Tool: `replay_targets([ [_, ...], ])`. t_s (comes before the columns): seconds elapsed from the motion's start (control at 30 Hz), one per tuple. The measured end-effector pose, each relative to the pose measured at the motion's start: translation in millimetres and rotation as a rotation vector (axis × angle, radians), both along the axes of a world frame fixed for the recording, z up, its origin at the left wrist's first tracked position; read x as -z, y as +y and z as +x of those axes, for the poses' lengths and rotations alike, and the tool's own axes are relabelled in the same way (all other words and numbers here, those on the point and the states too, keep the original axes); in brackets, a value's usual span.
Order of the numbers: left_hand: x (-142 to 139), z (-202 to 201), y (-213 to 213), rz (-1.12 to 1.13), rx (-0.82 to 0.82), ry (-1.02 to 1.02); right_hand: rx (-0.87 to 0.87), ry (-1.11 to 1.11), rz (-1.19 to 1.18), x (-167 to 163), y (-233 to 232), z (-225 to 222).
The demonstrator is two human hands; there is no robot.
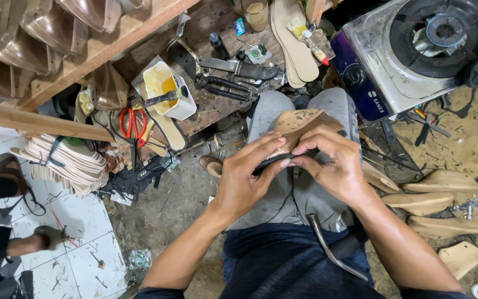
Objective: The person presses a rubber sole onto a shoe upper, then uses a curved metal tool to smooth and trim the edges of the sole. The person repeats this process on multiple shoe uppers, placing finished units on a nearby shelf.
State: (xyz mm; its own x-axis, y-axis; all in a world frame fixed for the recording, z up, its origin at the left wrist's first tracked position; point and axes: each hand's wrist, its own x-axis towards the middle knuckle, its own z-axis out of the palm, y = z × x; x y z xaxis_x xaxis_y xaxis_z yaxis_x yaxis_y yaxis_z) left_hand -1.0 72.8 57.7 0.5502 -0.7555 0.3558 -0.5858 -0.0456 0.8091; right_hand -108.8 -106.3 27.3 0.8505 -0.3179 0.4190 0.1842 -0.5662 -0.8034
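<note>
A wooden shoe last (297, 123) rests on my knees with a black strap stretched over its near end. My left hand (244, 176) grips the last from the left, thumb pressing the black strap (266, 161). My right hand (330, 163) holds it from the right, fingers curled over the strap and the last's edge. A hammer with a curved metal head (327, 243) lies across my lap just below my right wrist.
A low wooden bench (217, 105) ahead carries a glue tub with a brush (167, 91), pliers, a knife, insoles and red scissors (133, 123). A gas stove (427, 50) stands at the upper right. Wooden lasts (427, 202) lie on the floor to the right. Another person's sandalled feet (12, 171) are at the left.
</note>
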Motion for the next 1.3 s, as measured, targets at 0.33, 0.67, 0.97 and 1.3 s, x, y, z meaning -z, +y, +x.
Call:
replay_targets([
  [0.33, 1, 5, -2, 0.03, -0.086, 0.062, 0.11, 0.091, 0.1, 3, 2, 15],
  [0.67, 58, 40, 12, -0.012, -0.056, 0.313, -0.028, 0.173, -0.331, -10, -36, 9],
  [0.97, 85, 36, 15, 0.164, -0.066, -0.213, -0.079, 0.242, -0.301, 25, -54, -6],
  [1.3, 101, -12, -32, 0.23, -0.152, -0.517, -0.115, 0.247, -0.264, 20, -60, -8],
])
